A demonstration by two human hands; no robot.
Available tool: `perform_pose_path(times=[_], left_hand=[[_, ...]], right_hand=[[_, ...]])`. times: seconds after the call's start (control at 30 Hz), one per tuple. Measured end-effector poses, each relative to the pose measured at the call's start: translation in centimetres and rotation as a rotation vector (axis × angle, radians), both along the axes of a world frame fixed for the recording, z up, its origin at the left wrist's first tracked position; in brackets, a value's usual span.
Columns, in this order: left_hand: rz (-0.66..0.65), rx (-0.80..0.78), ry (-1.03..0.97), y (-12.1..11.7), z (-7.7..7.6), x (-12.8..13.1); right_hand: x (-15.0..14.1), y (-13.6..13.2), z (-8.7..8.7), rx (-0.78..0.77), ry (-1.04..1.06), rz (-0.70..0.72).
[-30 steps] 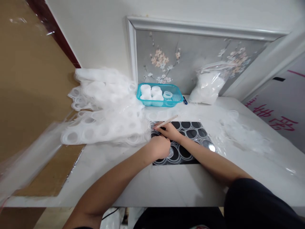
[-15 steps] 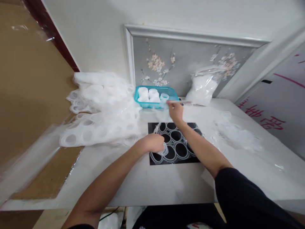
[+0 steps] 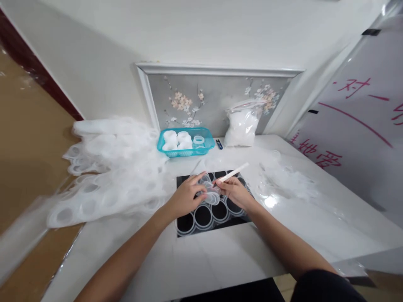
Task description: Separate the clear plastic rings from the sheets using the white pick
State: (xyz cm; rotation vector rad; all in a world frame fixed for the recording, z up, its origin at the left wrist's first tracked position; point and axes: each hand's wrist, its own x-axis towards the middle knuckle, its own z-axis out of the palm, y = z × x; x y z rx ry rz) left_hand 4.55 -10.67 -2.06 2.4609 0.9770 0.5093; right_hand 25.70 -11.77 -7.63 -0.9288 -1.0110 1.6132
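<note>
Left hand [image 3: 188, 195] and right hand [image 3: 235, 191] work close together, just apart, over the black sheet [image 3: 203, 215] with its pattern of pale circles. Between them, above the middle of that sheet, sit the clear rings [image 3: 211, 194], overlapping in a loose cluster. The left hand has its fingers spread, thumb and fingertips at the cluster's near-left edge; whether they pinch a ring, I cannot tell. Over on the other side, the right hand grips the white stick [image 3: 234, 172] between thumb and fingers, its far end slanting up and away to the right, with those fingertips right at the rings too. Outward we go: beyond the black sheet stands the blue basket [image 3: 186, 154], holding white rolls [image 3: 170, 136] on its left and translucent rings [image 3: 198, 139] on its right. Just beside the basket, also beyond the sheet, lie the small dark blue snips [image 3: 219, 144], and next along, the clear bag [image 3: 241, 128] of white material sits upright before the floral panel [image 3: 217, 98]. To the left of the sheet, a big heap of white ring strips [image 3: 108, 178] spreads wide; to its right, clear scraps [image 3: 291, 180] are strewn across the white table [image 3: 220, 262]. Farther right rises the whiteboard [image 3: 349, 121], carrying pink writing.
</note>
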Motion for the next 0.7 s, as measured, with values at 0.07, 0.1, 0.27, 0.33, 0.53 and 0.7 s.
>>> perform_pose_path(times=[0.07,0.1,0.27,0.33,0.53,0.7], left_hand=[[0.066,-0.156,-0.111,0.3,-0.7,0.1],[0.097,-0.24,-0.164,0.5,-1.0,0.2],[0.24,-0.525,-0.4,1.0,-2.5,0.6],[0.23,-0.602,-0.432,1.1,-3.0,0.6],[0.259,-0.541,-0.46,2.1,-1.5,1.8],[0.332,-0.355,-0.825,4.8,3.9,8.9]], right_hand=[[0.1,0.3,0.3,0.002,0.049,0.035],[0.1,0.4,0.3,0.002,0.06,0.05],[0.2,0.4,-0.6,-0.053,0.08,0.08],[0.5,0.6,-0.8,-0.103,0.094,0.092],[1.3,2.5,-1.3,-0.294,0.307,-0.007],[0.8,3.8,-1.8,-0.334,0.461,-0.159]])
